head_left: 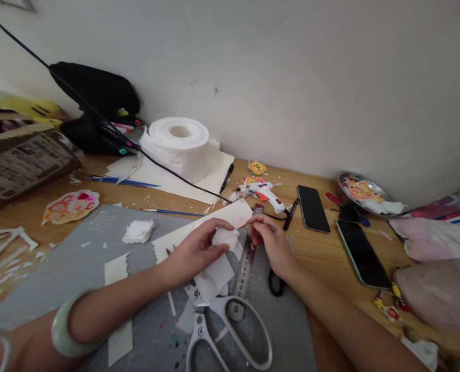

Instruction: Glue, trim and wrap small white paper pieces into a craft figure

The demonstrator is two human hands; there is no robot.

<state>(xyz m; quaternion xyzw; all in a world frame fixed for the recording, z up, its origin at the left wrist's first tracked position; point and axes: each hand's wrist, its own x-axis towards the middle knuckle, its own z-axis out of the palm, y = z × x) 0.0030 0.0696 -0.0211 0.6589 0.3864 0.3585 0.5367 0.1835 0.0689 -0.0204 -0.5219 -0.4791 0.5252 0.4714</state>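
My left hand (199,250) has its thumb and fingers closed round a small folded white tissue (225,237). To its right, my right hand (271,243) is closed, fingertips curled together over the steel ruler (244,271); whatever it may pinch is too small to make out. Below the hands, silver scissors (201,323) lie on the grey cutting mat (152,315), partly under pieces of white paper (216,276). A strip of cream card (119,315) lies under my left forearm, and a folded tissue pad (139,231) sits further left.
Behind the mat stand a tissue roll (179,150) and a white glue gun (266,196) with a black cord. Two phones (314,208) and a metal bowl (365,192) of cutouts are on the right. At left are a cardboard box (24,160), a paper cutout (70,205) and paper scraps (7,253).
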